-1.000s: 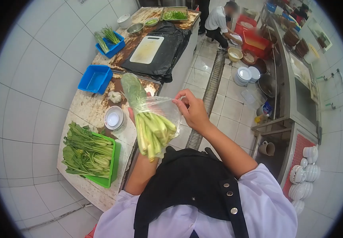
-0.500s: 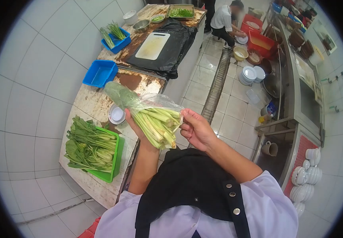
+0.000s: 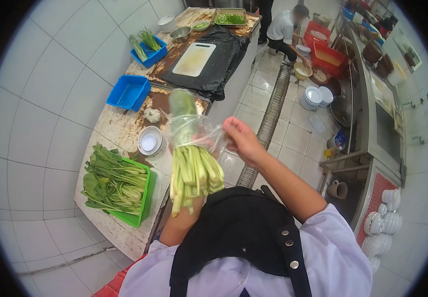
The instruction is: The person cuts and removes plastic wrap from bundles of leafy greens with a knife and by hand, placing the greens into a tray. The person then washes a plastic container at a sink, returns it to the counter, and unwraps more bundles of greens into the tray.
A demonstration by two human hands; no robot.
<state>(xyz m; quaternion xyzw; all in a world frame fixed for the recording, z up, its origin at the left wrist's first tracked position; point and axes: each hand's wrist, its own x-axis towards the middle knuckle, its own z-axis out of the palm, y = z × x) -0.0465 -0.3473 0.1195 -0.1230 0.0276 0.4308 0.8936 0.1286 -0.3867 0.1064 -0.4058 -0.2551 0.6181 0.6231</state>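
Observation:
In front of my chest a bunch of leafy greens (image 3: 196,171) hangs with its pale cut stalks pointing down toward me. Clear plastic wrap (image 3: 187,129) covers its upper, leafy part, which is blurred. My left hand (image 3: 207,133) grips the bunch from behind, mostly hidden by stalks and plastic. At the right, my right hand (image 3: 243,138) pinches the loose edge of the plastic and stretches it away from the stalks. Left of the bunch, a green basket (image 3: 147,198) of loose leafy greens (image 3: 115,180) sits on the worn table (image 3: 107,131).
White bowls (image 3: 149,141) and a garlic-like white lump (image 3: 151,115) lie near a blue bin (image 3: 129,93). Further back are a white cutting board (image 3: 194,59) on black plastic and a blue bin of scallions (image 3: 148,42). A person (image 3: 283,32) crouches by red tubs (image 3: 329,57).
The bunch has swung from slanting left to nearly upright, its stalks now pointing down. My right hand has moved slightly up, still pinching the plastic. The crouching person's hands have shifted.

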